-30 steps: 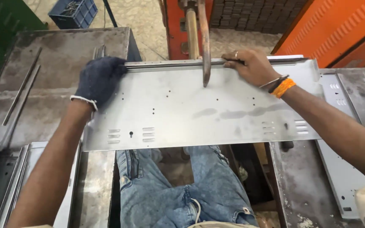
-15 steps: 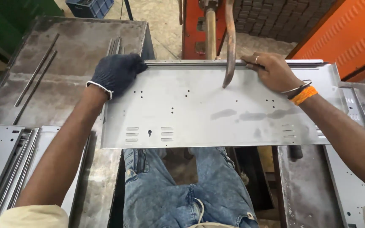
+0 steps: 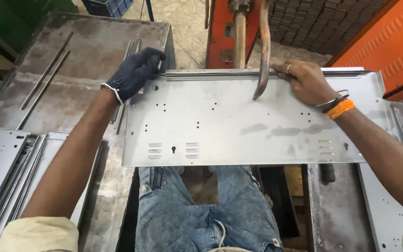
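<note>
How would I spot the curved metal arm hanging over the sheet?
Find the big grey metal panel held across the person's lap. Near its far edge, beside the bare right hand, a rusty brown curved arm comes down from the red machine. Unlike the straight pale rod beside it, it bends to a point.

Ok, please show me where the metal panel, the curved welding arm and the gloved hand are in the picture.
metal panel (image 3: 239,126): head view, the bare flat middle of the sheet.
curved welding arm (image 3: 263,70): head view, the lower bent part above the panel.
left hand (image 3: 134,72): head view, the back of the dark glove.
</note>
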